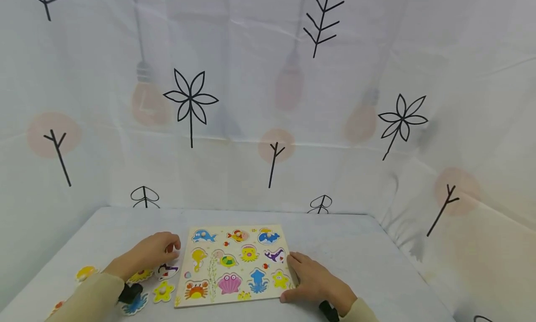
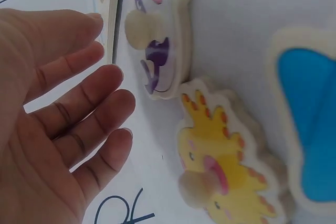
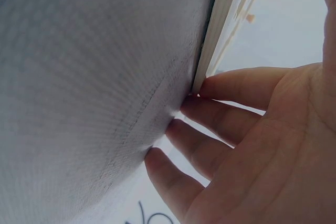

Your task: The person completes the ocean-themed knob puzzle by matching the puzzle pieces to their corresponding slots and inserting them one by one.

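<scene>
A pale wooden puzzle board (image 1: 212, 266) printed with sea animals lies flat on the table. My right hand (image 1: 314, 280) is at its right side, fingers fairly straight, fingertips against the board's edge (image 3: 212, 35) and the tabletop. The left hand (image 1: 152, 252) hovers just left of the board with loosely bent fingers and nothing in them. Beneath it lie a purple-and-white knobbed piece (image 2: 167, 59) and a yellow knobbed piece (image 2: 231, 150). A yellow star piece (image 1: 164, 291) rests by the board's lower left. Knobs show on the blue dolphin (image 1: 209, 237) and the whale (image 1: 272, 238) on the board.
More loose pieces lie left of the board: a blue one (image 1: 136, 305) beside the left wrist, a yellow-orange one (image 1: 86, 272) and a reddish one (image 1: 57, 306) partly behind the sleeve. A white patterned cloth (image 1: 234, 173) hangs behind the white table (image 1: 343, 238).
</scene>
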The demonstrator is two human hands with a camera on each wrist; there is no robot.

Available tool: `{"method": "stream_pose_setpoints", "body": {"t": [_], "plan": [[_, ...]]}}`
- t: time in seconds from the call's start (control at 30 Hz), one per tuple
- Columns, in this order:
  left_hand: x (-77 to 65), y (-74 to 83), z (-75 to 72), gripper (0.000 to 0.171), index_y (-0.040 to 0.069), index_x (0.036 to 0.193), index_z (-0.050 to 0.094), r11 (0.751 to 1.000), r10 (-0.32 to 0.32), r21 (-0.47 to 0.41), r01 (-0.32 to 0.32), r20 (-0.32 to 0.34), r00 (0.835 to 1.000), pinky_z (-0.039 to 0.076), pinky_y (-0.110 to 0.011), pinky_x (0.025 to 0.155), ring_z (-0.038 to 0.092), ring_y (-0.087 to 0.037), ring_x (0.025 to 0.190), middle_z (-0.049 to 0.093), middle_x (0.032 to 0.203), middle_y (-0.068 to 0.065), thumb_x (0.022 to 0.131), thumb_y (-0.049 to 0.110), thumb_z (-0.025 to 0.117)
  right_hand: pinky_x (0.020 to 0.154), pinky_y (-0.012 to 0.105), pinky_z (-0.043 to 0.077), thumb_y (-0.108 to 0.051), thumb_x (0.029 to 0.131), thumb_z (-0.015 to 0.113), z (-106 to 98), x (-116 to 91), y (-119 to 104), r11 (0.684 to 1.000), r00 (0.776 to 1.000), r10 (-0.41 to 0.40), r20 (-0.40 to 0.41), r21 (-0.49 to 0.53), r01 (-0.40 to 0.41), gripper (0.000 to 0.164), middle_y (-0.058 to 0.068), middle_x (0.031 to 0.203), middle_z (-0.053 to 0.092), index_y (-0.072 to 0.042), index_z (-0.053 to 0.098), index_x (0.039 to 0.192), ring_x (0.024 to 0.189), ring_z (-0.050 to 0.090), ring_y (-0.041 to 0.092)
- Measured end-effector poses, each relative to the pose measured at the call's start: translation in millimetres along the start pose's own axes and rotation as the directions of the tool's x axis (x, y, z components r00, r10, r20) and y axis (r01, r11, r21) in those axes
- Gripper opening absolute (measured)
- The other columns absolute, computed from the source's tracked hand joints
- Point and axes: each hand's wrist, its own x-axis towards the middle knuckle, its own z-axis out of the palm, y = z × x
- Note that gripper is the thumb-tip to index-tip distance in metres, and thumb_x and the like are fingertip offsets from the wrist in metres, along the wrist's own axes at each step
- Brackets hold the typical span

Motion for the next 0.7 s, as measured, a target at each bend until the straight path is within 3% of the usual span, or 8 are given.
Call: {"method": "stream_pose_setpoints", "body": {"t": [0.3, 0.7], "plan": [[-17.3, -0.5, 3.2, 0.012, 0.023, 0.081, 0.058, 1.000, 0.017, 0.001, -0.017, 0.008, 1.000, 0.038, -0.030, 0.060, 0.045, -0.013, 0.066, 0.048, 0.069, 0.004, 0.077, 0.025, 0.068, 0.097, 0.052, 0.028, -0.075, 0.052, 0.062, 0.8, -1.0, 0.9, 1.000, 1.000, -0.001, -0.001, -0.007, 0.001, 0.109, 0.007, 0.140, 0.032, -0.013, 0.036, 0.137, 0.125, 0.033, 0.030], [-28.5, -4.2, 5.6, 0.016, 0.022, 0.078, 0.058, 1.000, 0.011, 0.021, -0.012, 0.049, 0.999, 0.039, -0.030, 0.063, 0.044, -0.012, 0.067, 0.048, 0.069, 0.005, 0.073, 0.026, 0.072, 0.098, 0.052, 0.027, -0.076, 0.052, 0.062, -0.5, -0.4, -0.2, 1.000, 1.000, 0.002, 0.003, -0.014, -0.002, 0.109, 0.007, 0.141, 0.032, -0.014, 0.035, 0.138, 0.125, 0.033, 0.029]]}}
